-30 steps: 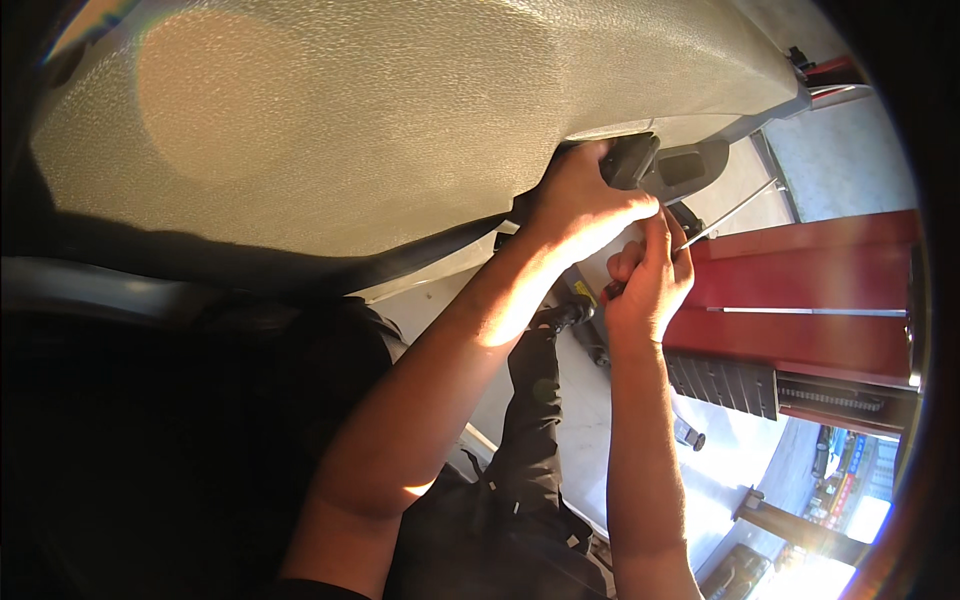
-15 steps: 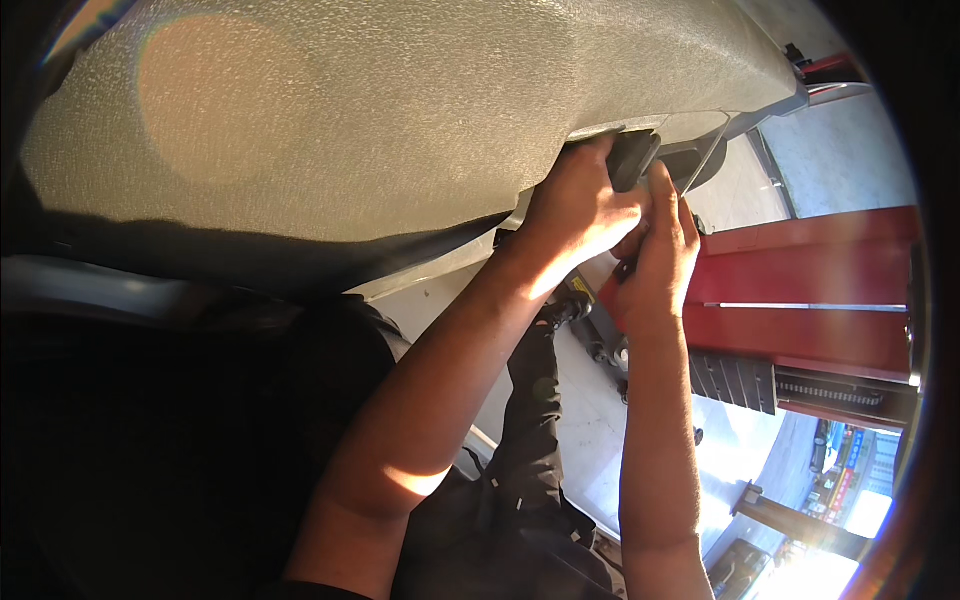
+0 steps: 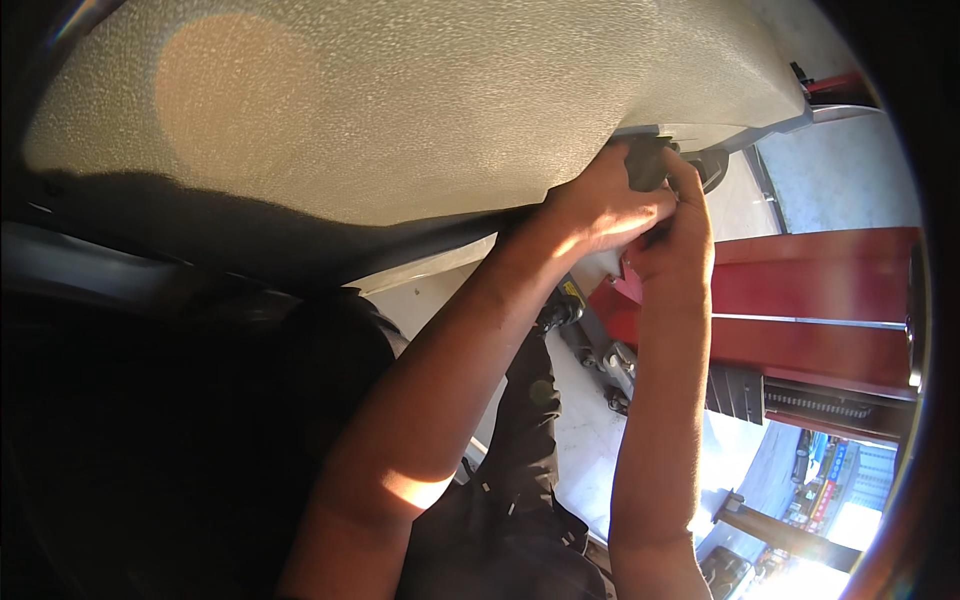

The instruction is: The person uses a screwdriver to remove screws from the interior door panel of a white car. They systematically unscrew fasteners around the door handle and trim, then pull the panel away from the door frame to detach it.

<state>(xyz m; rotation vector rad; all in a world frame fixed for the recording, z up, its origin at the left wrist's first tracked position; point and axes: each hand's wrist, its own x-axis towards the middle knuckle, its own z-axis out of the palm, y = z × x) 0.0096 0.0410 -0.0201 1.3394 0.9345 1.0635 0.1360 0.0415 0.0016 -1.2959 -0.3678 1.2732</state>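
My left hand (image 3: 612, 205) is closed at the lower edge of a large grey textured panel (image 3: 420, 120), its thumb and fingers around a small black part (image 3: 648, 168). What kind of part this is does not show. My right hand (image 3: 684, 225) meets it from the right, with a finger bent over the same black part and the other fingers curled in. The two hands touch, and the right fingertips are largely hidden. Behind them lies a dark recess under the panel's edge.
To the right runs a red steel beam (image 3: 810, 275), with a ribbed black block (image 3: 735, 393) below it. A dark lift arm or bracket (image 3: 590, 335) stands on the pale floor (image 3: 600, 465). My dark trouser leg (image 3: 525, 430) extends between my forearms.
Both hands have shifted slightly right and drawn closer together around the black part. A thin pale strip or wire beside the right hand no longer shows. The view has tilted a little.
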